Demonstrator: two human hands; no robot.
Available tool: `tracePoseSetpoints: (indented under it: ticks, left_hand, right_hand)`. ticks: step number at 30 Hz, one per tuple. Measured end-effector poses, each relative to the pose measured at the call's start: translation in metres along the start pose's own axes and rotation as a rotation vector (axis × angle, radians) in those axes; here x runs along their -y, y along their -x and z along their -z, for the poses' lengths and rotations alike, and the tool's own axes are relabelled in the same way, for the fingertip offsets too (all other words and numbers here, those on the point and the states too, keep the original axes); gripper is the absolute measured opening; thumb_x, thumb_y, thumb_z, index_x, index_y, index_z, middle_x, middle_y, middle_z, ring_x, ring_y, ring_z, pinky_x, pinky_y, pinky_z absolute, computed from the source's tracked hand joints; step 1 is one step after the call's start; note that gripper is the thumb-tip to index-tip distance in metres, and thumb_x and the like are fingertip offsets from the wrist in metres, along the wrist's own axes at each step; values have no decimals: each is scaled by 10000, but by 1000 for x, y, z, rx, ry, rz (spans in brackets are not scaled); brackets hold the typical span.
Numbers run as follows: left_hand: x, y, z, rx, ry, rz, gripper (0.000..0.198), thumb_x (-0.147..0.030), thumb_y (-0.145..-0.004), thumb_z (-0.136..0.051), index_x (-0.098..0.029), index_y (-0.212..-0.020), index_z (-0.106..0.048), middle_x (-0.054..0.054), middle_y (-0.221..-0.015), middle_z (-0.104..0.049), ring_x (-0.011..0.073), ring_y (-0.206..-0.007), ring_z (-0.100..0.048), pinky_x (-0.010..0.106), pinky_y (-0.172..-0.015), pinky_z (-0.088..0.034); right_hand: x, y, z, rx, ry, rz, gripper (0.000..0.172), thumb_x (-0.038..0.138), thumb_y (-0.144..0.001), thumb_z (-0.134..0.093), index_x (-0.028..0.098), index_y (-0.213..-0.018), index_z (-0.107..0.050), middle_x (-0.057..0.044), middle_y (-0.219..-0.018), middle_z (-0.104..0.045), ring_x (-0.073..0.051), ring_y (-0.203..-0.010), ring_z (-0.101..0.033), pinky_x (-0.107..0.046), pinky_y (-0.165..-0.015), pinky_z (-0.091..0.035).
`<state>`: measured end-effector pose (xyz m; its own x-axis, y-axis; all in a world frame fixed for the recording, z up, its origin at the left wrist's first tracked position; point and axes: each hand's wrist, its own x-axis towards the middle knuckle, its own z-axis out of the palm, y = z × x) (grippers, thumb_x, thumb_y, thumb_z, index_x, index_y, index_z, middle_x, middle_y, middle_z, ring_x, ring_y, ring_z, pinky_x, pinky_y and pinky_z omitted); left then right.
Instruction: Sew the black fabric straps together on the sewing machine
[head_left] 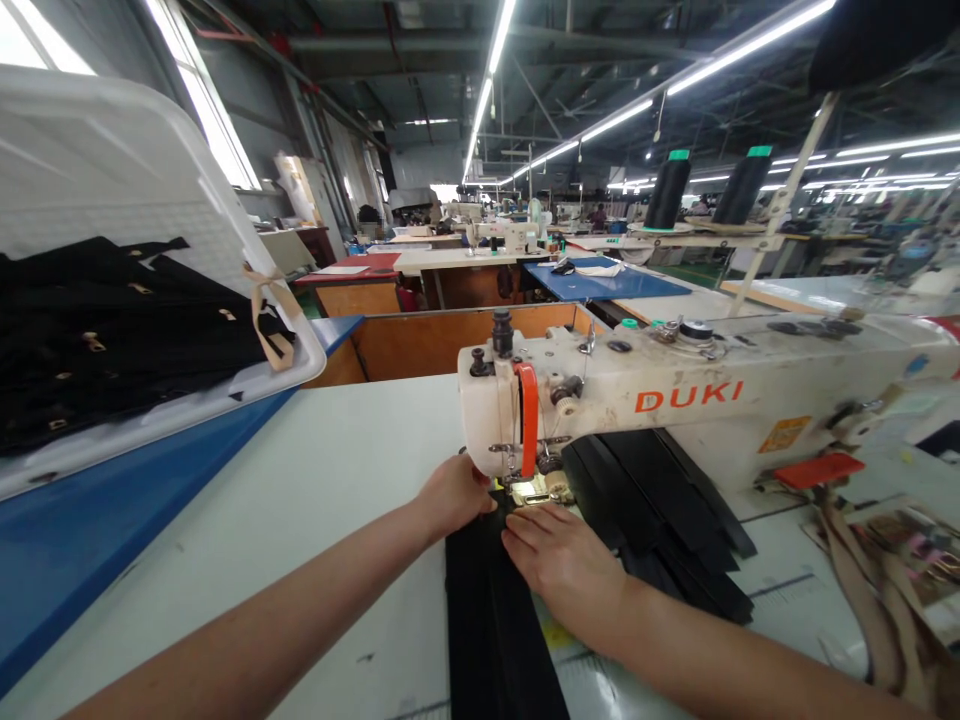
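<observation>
A white sewing machine (pixel 600 400) with orange lettering stands before me, its needle area lit from below. Under the needle lies a long black fabric piece (pixel 487 610), which runs down the table toward me. My left hand (pixel 454 495) is left of the needle, its fingers curled at the fabric's far end; the fingertips are partly hidden. On the fabric's right side, just in front of the presser foot (pixel 512 490), my right hand (pixel 566 560) lies palm down with its fingers stretched out. Several black fabric strips (pixel 652 500) are piled under the machine arm.
At the left, a white plastic bin (pixel 289 375) holding black pieces with metal zipper pulls rests on a blue surface (pixel 172 475). Beige straps (pixel 862 590) and small items lie at the right edge. Two black thread cones (pixel 667 192) stand behind the machine. Other sewing tables fill the background.
</observation>
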<state>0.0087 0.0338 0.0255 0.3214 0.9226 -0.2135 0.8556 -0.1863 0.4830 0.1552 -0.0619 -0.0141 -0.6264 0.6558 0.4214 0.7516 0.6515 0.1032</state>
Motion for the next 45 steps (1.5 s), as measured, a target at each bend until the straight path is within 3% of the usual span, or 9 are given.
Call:
tracePoseSetpoints:
  ticks: [5, 14, 25, 30, 33, 36, 39, 42, 45]
  left_hand:
    - [-4, -5, 4, 20, -32, -97, 114, -55, -544, -579, -167, -534, -560, -34, -555, -581, 159, -618, -566, 224, -536, -371]
    - [-1, -8, 5, -4, -69, -132, 96, -92, -588, -578, -169, -608, -633, -15, -591, -624, 198, -686, -609, 234, -572, -417]
    - [-1, -8, 3, -60, -78, -159, 157, -83, -598, -593, -170, -704, -670, 1, -680, -674, 242, -778, -639, 266, -622, -459]
    - [-5, -6, -1, -122, -84, -172, 221, -63, -633, -600, -152, -827, -657, 35, -840, -707, 222, -802, -650, 294, -717, -501]
    - [-5, 18, -8, -211, -112, -171, 263, -74, -708, -561, -117, -960, -625, 111, -1004, -681, 261, -961, -622, 393, -877, -479]
    - [3, 71, -20, -282, -163, -277, 354, -116, -767, -534, -136, -1120, -558, 129, -1295, -534, 261, -1231, -453, 460, -1050, -352]
    - [19, 134, -35, -249, -292, -677, 404, -170, -836, -457, -237, -1231, -506, 65, -1375, -486, 201, -1238, -464, 376, -984, -459]
    - [33, 177, -46, -139, -465, -823, 681, -98, -727, -508, -257, -1375, -370, 53, -1438, -409, 208, -1301, -394, 339, -974, -469]
    - [36, 190, -52, -154, -575, -848, 916, -41, -613, -514, -221, -1452, -192, 71, -1442, -390, 241, -1318, -368, 368, -1005, -440]
  right_hand:
    - [-3, -3, 0, 5, -15, -32, 183, 148, -812, -641, 87, -984, -630, -85, -1038, -670, -219, -924, -577, -337, -795, -455]
    - [-5, -5, 3, 48, -46, -82, 186, 139, -806, -638, 94, -985, -614, -69, -1018, -661, -208, -859, -553, -338, -715, -419]
    - [-6, -6, 4, 81, -84, -86, 123, 136, -844, -586, 91, -954, -617, -85, -996, -659, -212, -874, -541, -341, -769, -409]
    - [-10, -6, 7, 120, -72, -48, 130, 139, -863, -558, 107, -977, -612, -92, -1034, -644, -220, -917, -532, -347, -816, -415]
    - [-11, -5, 11, 166, -45, -20, 146, 125, -871, -545, 104, -1001, -608, -87, -1024, -640, -223, -938, -533, -354, -853, -416]
    - [-10, -3, 15, 191, -29, -11, 178, 119, -882, -527, 88, -1044, -596, -93, -1040, -635, -225, -977, -534, -357, -875, -421]
    - [-8, 1, 19, 191, -29, -19, 223, 118, -893, -510, 81, -1103, -573, -107, -1135, -607, -221, -1047, -518, -347, -896, -423]
    - [-5, 3, 22, 192, -30, -33, 254, 108, -898, -488, 70, -1141, -553, -123, -1184, -586, -220, -1083, -509, -347, -914, -420]
    - [1, 7, 28, 194, -28, -51, 261, 90, -898, -464, 74, -1143, -550, -131, -1192, -581, -213, -1085, -512, -341, -917, -421]
